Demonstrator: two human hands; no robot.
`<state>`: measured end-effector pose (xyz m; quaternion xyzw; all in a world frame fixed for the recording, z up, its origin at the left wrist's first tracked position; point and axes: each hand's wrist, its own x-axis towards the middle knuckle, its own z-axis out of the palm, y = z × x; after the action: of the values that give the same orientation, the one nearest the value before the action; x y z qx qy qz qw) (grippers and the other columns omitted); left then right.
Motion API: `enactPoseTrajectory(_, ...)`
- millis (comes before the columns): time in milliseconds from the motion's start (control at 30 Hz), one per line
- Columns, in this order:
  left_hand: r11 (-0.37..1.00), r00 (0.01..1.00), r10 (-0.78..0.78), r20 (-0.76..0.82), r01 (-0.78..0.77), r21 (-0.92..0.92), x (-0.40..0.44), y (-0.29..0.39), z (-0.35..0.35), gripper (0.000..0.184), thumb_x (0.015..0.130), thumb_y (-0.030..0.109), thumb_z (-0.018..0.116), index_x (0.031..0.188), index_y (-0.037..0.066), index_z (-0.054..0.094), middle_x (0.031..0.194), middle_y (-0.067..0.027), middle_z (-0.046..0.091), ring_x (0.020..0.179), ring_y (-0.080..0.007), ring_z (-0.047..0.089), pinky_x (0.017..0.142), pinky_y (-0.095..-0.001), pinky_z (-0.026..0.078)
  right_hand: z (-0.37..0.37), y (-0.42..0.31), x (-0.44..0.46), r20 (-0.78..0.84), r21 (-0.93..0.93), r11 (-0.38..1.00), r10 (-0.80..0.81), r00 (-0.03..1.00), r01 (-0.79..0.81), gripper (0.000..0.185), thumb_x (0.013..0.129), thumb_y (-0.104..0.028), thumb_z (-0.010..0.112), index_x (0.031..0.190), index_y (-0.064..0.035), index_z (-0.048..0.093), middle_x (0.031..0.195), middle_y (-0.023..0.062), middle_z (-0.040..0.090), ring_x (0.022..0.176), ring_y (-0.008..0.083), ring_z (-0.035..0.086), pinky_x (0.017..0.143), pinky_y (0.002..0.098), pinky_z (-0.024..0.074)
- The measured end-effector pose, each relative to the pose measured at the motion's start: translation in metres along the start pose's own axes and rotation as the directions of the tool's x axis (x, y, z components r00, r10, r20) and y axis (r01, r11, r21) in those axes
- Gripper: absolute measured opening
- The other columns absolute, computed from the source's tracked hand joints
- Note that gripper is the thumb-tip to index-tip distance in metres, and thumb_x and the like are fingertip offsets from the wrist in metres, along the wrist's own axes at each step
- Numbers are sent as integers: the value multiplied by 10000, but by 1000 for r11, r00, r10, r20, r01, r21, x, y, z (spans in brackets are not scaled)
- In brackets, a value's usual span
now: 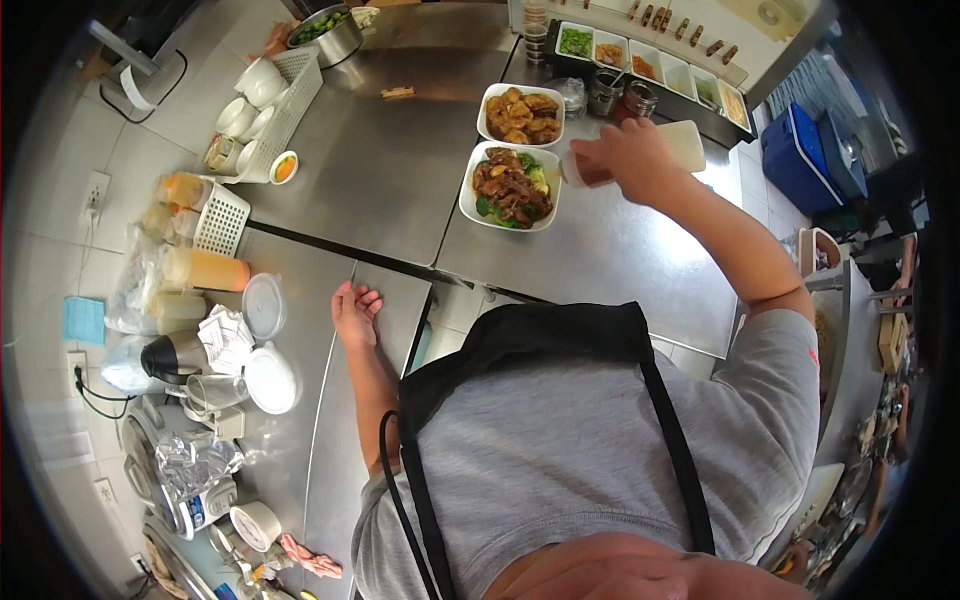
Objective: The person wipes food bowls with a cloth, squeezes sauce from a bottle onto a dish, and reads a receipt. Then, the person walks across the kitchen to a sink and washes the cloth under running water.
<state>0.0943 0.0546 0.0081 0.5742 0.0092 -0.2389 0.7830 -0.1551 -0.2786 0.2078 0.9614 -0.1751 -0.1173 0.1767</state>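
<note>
My right hand is wrapped round a translucent plastic bottle held on its side over the steel counter. Reddish-brown contents show at its left end, which points toward the bowls. Just left of it stands a white square bowl of dark sliced meat and green vegetables. Touching that bowl on the far side is another white bowl with browned, glazed pieces. My left hand, palm up with loosely curled fingers apart, holds nothing near the edge of the left counter.
Topping trays and dark jars line the far right. At the left are a white basket with cups, an orange sauce bottle, lids and a scale. A gap separates the counters.
</note>
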Motion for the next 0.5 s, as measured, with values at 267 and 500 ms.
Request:
enactPoseTrajectory(267, 998, 999, -32, 42, 30, 48, 3, -4, -5, 246, 818, 216, 465, 1001, 54, 436, 793, -87, 526, 653, -173, 541, 535, -262, 463, 20, -7, 0, -86, 222, 958, 208, 974, -185, 687, 604, -78, 598, 1214, -223, 317, 968, 106, 502, 866, 282, 509, 703, 363, 406)
enactPoseTrajectory(500, 910, 810, -110, 576, -151, 387, -30, 59, 73, 474, 790, 274, 519, 1184, 89, 333, 1051, -86, 461, 913, -160, 492, 758, -295, 421, -14, -107, 29, -433, 825, 502, 267, 861, 260, 796, 569, -49, 631, 1248, -44, 217, 1154, 174, 413, 1069, 313, 402, 877, 349, 343)
